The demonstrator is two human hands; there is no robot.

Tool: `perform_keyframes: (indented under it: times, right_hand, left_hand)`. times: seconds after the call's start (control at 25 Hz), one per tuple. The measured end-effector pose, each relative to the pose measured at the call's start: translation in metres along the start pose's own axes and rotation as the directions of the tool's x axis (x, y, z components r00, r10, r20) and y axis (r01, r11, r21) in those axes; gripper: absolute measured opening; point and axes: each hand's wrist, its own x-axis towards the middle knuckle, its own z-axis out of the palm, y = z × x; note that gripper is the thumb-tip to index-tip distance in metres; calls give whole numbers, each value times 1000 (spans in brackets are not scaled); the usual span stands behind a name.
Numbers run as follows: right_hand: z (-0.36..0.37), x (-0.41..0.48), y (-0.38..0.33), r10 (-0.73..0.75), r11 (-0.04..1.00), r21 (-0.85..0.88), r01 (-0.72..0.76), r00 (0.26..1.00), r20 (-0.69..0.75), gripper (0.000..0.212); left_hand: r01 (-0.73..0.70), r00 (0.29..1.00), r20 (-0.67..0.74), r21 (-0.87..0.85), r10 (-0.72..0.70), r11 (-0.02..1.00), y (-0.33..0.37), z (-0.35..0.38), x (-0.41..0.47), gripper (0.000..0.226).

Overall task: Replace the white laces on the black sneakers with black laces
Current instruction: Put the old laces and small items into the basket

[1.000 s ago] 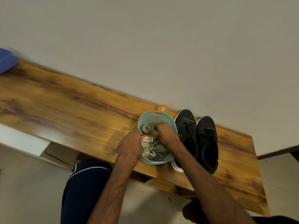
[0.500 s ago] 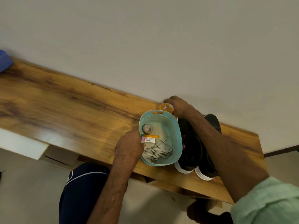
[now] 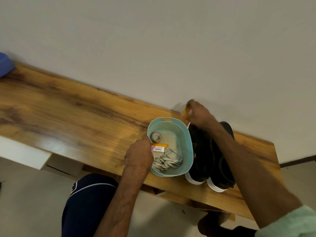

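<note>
Orange item (image 3: 185,113) we pinched w/ R hand (image 3: 198,115), behind sneakers (image 3: 205,154); L hand (image 3: 139,154) gripped basket (image 3: 184,134) rim (white laces (image 3: 168,159) beside it).

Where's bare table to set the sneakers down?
Free: the long table stretch between the blue object and the basket; a narrower strip right of the sneakers. Crowded: basket and sneakers side by side, left hand gripping the basket rim, right hand holding a small orange item by the wall.

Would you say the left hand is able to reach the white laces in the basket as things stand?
Probably yes: the left hand grips the rim of the basket right beside the white laces, and nothing covers them; it need only let go.
</note>
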Motion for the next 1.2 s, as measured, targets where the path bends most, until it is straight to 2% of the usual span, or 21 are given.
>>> perform_keyframes:
  times: [0.08,0.16,0.28,0.4,0.56,0.72,0.92,1.2]
  right_hand:
    - [-24,-18,-4,23,987,159,1,989,-149,47]
    - [-37,-43,-22,-111,964,222,149,979,-173,49]
    - [-19,-71,-53,-312,941,139,310,950,-4,51]
    - [17,-72,-59,-386,914,-57,402,905,181,49]
    - [41,-62,-50,-330,915,-175,364,924,194,39]
    - [51,-59,-50,-387,844,-328,424,906,172,30]
    - [55,-58,-51,-378,856,-310,413,910,169,34]
    - [63,-64,-54,-324,858,-379,345,938,121,40]
  left_hand:
    - [3,1000,1,18,-3,1000,1,0,1,36]
    - [11,1000,5,40,-11,999,3,-1,1,36]
    - [16,1000,-2,51,-15,999,6,0,0,35]
    - [11,1000,-10,56,-10,998,7,0,-3,34]
    - [10,1000,-12,71,-9,997,8,-1,-4,37]
    - [4,1000,-14,77,-3,997,7,0,-2,38]
    - [5,1000,-29,75,-3,997,6,1,-1,38]
    - [6,999,-45,100,-1,995,9,3,-2,38]
